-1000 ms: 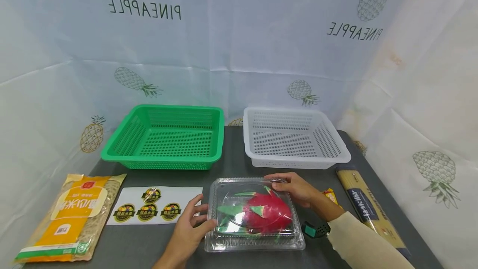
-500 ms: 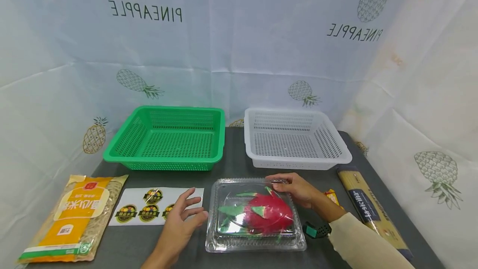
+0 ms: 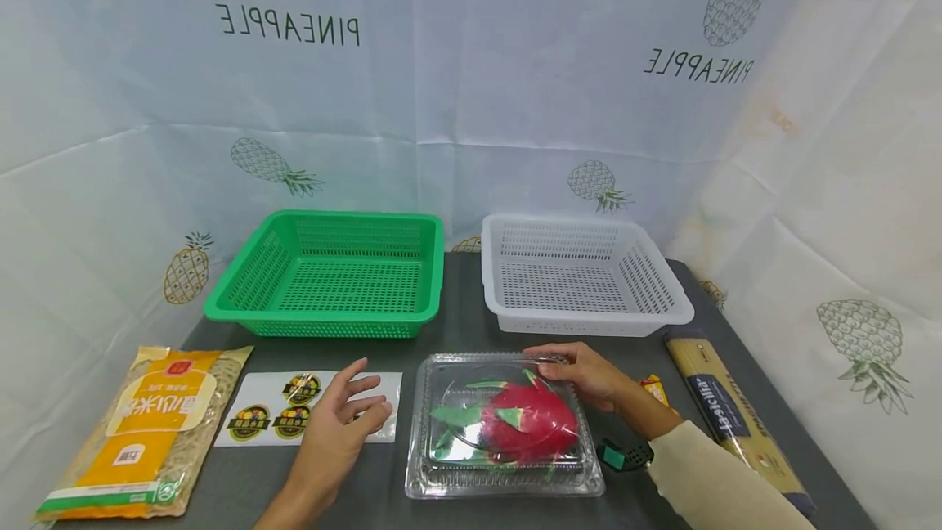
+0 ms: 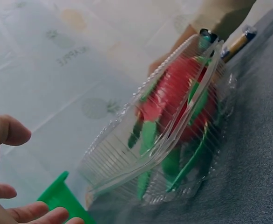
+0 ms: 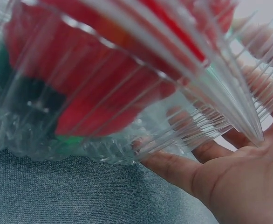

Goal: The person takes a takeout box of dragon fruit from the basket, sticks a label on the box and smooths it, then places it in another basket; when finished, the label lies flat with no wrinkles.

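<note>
A clear plastic clamshell box (image 3: 441, 473) with a closed lid sits near the front of the dark table. Inside it is a red dragon fruit (image 3: 526, 425) with green tips. My right hand (image 3: 581, 375) holds the box by its far right corner, thumb on the lid and fingers behind the edge. In the right wrist view, that hand (image 5: 239, 172) lies around the ribbed plastic corner. My left hand (image 3: 334, 428) is apart from the box, fingers spread, above a white sheet of round fruit stickers (image 3: 257, 387), covering part of it.
Behind stand a green basket (image 3: 331, 327) and a white basket (image 3: 581, 324). An orange-labelled bag of grain-like food (image 3: 154, 424) lies left. A pasta pack (image 3: 736, 424), a small yellow packet (image 3: 653, 388) and a black strap (image 3: 624, 455) lie right.
My left hand has let go of the box's left side and moved left over the sticker sheet. The right hand and the box have stayed put.
</note>
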Motion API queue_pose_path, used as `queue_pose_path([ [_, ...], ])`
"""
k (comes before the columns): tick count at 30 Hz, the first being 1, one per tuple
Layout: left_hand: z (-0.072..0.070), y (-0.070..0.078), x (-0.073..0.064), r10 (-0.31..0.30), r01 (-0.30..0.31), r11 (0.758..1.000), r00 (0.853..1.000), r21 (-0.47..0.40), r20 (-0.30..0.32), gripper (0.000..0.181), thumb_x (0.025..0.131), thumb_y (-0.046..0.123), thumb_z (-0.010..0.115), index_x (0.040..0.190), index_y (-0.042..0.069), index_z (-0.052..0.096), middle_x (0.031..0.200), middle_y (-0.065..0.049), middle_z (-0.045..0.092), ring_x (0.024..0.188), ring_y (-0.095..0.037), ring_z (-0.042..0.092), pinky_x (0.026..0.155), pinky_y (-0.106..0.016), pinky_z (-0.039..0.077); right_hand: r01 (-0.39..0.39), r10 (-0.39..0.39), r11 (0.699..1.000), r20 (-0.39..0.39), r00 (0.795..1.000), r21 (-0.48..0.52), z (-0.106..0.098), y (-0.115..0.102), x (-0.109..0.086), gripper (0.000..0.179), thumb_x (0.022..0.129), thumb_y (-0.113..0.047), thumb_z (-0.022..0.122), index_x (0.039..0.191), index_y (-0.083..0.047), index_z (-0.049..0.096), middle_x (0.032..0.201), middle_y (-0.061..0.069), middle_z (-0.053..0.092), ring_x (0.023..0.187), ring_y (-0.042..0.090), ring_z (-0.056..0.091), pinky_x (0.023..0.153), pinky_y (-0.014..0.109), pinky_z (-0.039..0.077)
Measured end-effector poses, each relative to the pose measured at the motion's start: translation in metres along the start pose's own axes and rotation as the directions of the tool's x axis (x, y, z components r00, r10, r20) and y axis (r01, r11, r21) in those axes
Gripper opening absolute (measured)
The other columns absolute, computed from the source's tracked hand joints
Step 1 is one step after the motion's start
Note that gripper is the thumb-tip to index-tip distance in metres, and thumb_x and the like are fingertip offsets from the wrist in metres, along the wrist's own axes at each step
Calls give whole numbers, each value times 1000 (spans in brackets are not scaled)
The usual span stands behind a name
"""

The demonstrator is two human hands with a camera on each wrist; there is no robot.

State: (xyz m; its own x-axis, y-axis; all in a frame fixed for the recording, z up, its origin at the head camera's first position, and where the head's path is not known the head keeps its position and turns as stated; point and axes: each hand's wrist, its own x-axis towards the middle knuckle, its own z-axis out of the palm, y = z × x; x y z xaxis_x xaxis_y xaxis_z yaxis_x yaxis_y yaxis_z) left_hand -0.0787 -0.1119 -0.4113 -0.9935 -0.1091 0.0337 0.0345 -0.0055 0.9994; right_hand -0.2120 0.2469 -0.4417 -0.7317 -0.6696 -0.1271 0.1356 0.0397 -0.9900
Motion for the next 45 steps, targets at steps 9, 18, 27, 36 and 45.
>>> queue_pose_path([
  [9,-7,4,4,-12,13,999,1000,37,-26,64,90,0,65,146,6,35,130,-19,48,103,-18,60,78,-28,52,1,-1,1000,-4,1000,-7,0,0,0,46,98,-10,56,138,9,45,124,20,60,104,37,62,83,50,50],
  [18,-20,2,9,-47,54,993,996,103,-70,63,91,7,66,146,9,35,133,-18,48,111,-25,56,77,-24,50,0,0,1000,-5,1000,-5,0,0,-1,44,98,-10,56,138,7,47,123,20,60,105,37,62,83,50,50],
  [27,-35,-3,16,-54,70,987,992,143,-115,64,93,9,65,148,10,33,136,-17,47,108,-11,56,78,-20,48,3,-4,1000,-12,1000,-11,2,0,-1,44,98,-10,56,138,7,48,123,19,60,104,37,62,83,50,50],
  [36,-47,-7,22,-31,56,980,991,193,-130,67,94,13,64,151,7,28,136,-18,45,100,3,53,78,-16,46,7,-8,1000,-14,1000,-24,1,0,-1,44,98,-11,57,137,6,49,124,17,60,106,34,61,85,48,51],
  [45,-58,-14,27,20,25,967,985,253,-174,70,96,14,63,152,5,23,136,-19,44,119,-27,45,76,-11,41,6,-7,1000,-22,1000,-30,2,0,-2,45,98,-13,58,137,5,49,125,18,59,106,34,61,85,48,51],
])
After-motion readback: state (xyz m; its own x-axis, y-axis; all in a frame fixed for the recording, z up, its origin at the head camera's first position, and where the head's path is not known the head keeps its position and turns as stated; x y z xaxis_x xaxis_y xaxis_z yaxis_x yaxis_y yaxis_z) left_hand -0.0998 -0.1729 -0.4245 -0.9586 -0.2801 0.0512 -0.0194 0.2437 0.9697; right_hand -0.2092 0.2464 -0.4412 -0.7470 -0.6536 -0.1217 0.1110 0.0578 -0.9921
